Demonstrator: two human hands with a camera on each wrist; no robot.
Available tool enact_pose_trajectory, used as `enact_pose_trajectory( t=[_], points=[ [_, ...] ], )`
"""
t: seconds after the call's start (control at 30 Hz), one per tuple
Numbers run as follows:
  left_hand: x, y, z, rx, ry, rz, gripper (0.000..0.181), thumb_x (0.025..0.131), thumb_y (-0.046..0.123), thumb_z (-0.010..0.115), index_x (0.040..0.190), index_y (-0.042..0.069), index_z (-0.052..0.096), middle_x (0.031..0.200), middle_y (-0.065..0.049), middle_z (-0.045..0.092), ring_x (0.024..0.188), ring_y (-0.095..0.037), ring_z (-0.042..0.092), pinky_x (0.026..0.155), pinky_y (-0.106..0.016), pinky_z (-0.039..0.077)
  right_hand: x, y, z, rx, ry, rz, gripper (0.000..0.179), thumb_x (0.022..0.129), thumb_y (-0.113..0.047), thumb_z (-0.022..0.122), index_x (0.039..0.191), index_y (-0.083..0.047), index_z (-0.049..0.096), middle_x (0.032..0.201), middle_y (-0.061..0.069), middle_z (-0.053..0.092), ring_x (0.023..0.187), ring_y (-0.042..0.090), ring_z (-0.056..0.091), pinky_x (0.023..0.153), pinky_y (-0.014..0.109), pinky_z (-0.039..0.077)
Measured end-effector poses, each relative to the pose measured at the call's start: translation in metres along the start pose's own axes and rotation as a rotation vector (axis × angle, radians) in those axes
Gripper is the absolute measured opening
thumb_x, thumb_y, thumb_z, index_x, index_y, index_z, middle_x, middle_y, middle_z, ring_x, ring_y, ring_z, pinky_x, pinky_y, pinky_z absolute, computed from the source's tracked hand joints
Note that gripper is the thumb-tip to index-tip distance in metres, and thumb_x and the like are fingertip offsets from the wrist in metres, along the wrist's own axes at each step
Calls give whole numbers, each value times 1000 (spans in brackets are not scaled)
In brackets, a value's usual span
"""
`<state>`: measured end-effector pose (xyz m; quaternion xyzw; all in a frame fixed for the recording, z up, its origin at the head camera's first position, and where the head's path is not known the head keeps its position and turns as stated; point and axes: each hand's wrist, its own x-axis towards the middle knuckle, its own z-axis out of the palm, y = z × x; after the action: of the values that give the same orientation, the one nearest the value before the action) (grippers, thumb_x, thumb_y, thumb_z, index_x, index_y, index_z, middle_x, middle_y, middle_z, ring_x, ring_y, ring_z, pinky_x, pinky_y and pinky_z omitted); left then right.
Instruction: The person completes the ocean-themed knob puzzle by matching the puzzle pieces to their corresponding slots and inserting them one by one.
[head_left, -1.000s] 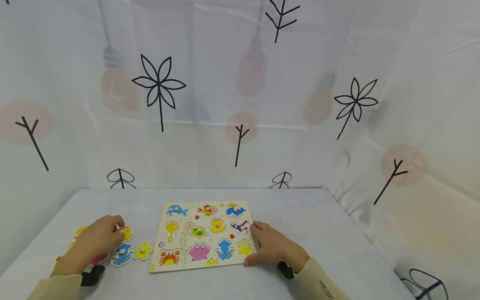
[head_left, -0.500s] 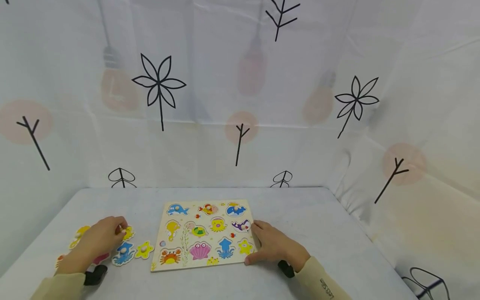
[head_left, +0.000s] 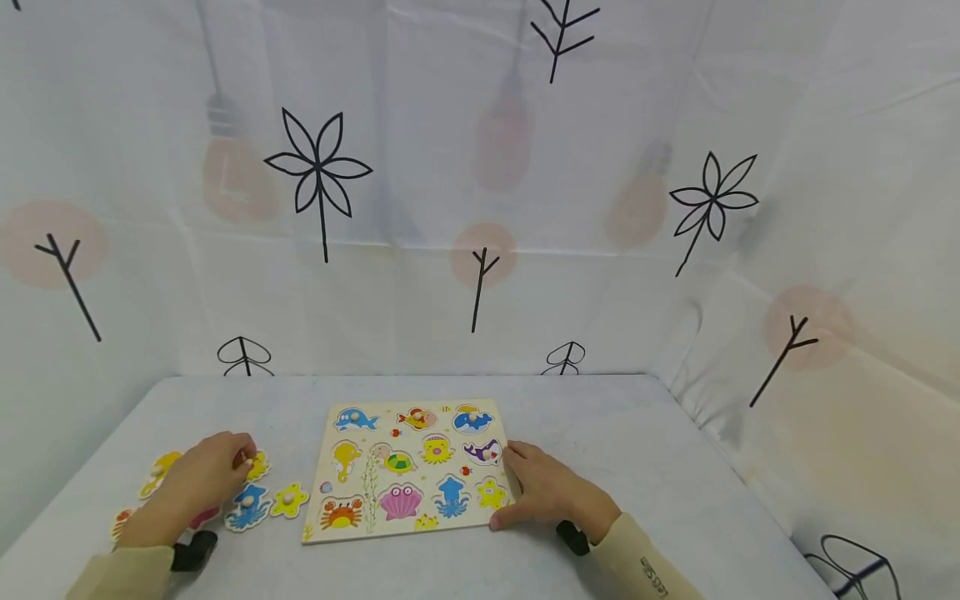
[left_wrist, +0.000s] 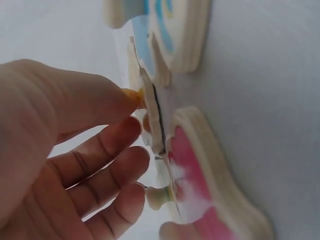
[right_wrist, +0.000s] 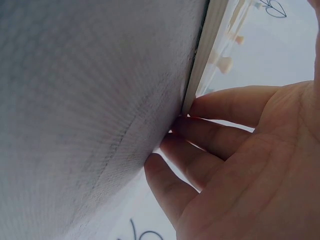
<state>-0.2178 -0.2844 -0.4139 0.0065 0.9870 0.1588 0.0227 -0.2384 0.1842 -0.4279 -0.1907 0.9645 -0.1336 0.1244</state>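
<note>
At the left, my left hand [head_left: 198,479] pinches the small peg of a yellow puzzle piece [head_left: 258,467] between thumb and index finger. In the left wrist view this thin wooden piece [left_wrist: 155,120] stands edge-on, and its other fingers are loosely bent beside it. My right hand [head_left: 547,492] rests against the right edge of a wooden sea-animal puzzle board [head_left: 397,531]. Its fingertips touch the table and the board's side in the right wrist view, fingers nearly straight. Pegged whale and fish pieces sit along the board's far row.
Near the left hand lie a blue pegged piece [head_left: 247,509], a yellow star piece [head_left: 288,500], another yellow piece [head_left: 157,472] and a red-orange piece [head_left: 120,522]. A pink piece [left_wrist: 187,160] is partly hidden under the left wrist. A patterned white cloth [head_left: 420,308] hangs behind the table.
My left hand shifted slightly right and its fingers closed on the yellow piece's peg. The right hand stays at the board's edge.
</note>
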Motion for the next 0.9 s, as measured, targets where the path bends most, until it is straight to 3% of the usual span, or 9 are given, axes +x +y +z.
enact_pose_trajectory(
  t=[0.37, 0.57, 0.9],
  points=[
    [-4, 5, -8, 63, 51, 46, 13, 82, 5, 68, 95, 2, 65, 81, -5, 54, 71, -22, 48, 70, -43, 48, -1, -1, -3, -14, -6, 0, 116, 59, -74, 71, 147, -8, 35, 152, 10, 30, 137, 30, 31, 108, 50, 29],
    [-6, 6, -9, 52, 87, 93, 15, 82, 7, 70, 95, 2, 66, 77, -3, 53, 69, -20, 47, 68, -40, 48, -2, -1, -3, -11, -2, -4, 116, 59, -73, 72, 147, -7, 35, 151, 11, 30, 137, 30, 31, 107, 50, 29],
    [-5, 28, -6, 1, 77, 109, 13, 84, 11, 70, 96, 7, 66, 78, -1, 52, 70, -18, 46, 63, -35, 43, 1, -1, -1, -7, -3, 2, 116, 58, -74, 72, 147, -8, 35, 151, 10, 31, 137, 30, 32, 107, 50, 30]
  ],
)
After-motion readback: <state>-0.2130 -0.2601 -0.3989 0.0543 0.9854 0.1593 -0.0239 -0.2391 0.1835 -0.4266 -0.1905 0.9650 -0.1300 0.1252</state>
